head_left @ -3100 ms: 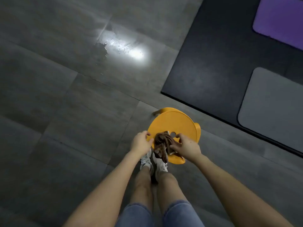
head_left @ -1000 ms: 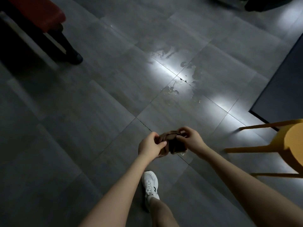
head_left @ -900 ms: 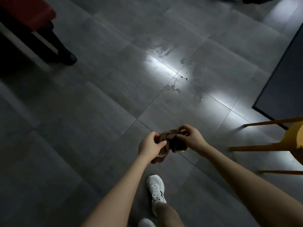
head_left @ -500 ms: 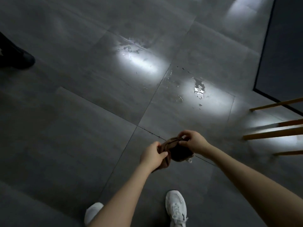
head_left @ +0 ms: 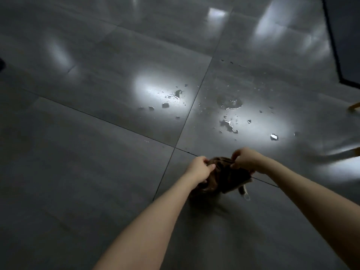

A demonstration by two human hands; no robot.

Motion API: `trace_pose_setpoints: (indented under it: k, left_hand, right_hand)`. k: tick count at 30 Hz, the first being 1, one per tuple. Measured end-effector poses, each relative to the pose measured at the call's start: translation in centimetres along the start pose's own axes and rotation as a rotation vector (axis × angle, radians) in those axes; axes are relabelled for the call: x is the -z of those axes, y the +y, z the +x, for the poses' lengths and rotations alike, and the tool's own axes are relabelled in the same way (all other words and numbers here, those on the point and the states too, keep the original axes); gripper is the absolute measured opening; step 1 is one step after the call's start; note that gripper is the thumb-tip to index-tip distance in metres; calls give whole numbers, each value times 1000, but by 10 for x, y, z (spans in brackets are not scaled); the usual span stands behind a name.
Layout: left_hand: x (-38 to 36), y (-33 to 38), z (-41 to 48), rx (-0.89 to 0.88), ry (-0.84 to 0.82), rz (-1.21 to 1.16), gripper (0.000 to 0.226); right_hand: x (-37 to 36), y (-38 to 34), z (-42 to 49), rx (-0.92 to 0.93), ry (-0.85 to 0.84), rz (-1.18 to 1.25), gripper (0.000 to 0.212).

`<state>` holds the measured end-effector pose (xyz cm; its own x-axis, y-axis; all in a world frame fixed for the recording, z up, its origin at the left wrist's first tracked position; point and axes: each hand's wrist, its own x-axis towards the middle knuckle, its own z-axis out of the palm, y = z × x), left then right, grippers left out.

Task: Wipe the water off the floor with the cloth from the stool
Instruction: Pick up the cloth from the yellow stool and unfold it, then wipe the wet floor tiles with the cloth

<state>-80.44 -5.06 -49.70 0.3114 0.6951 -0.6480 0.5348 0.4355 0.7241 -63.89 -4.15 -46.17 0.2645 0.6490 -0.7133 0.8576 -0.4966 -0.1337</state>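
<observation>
Both hands gripped the brown cloth (head_left: pixel 224 176) above the grey tiled floor (head_left: pixel 97 172): the left hand (head_left: pixel 200 168) had its fingers curled and pinching the cloth's left upper edge, and the right hand (head_left: pixel 245 158) pinched its right upper edge, so the bunched fabric hung between them. Beyond the cloth, well apart from it, drops and small puddles of water (head_left: pixel 228 123) lay scattered on either side of a tile joint. A yellow stool leg (head_left: pixel 354 106) showed far to the cloth's right, at the frame's edge.

Grey tiled floor (head_left: pixel 97 172), glossy, bright light reflections; dark mat (head_left: pixel 348 36) far right corner.
</observation>
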Motion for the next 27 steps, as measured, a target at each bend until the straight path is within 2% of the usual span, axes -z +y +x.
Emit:
trace_pose_setpoints:
  k: [2,5,9,13,17,19,22,25,27]
  left_hand:
    - [5,-12,17,-58,29,78,35]
    - [24,-38,30,-152,211,265,22]
    - [73,-94,11,-133,466,405,16]
    - [119,-160,-24,-75,703,427,17]
    - [149,-214,-40,-95,882,398,19]
    - [166,-233,-42,-81,973,390,22]
    - [191,-252,-47,-66,1078,348,25]
    - [206,-268,-60,-39,1125,343,27]
    - [212,-279,-72,-32,1131,353,27]
  right_hand:
    - [-10,7,15,-16,93,17,38]
    - [-37,18,28,35,228,-176,57]
    - [-81,23,40,98,234,-100,78]
    - [-119,13,59,68,270,-2,92]
    - [-151,-36,70,2,434,-41,93]
    - [-177,-79,68,138,506,-94,87]
    - [-239,-138,40,576,569,-214,83]
    - [-286,-148,11,1092,495,-428,67]
    - [-268,-138,24,1310,433,-552,61]
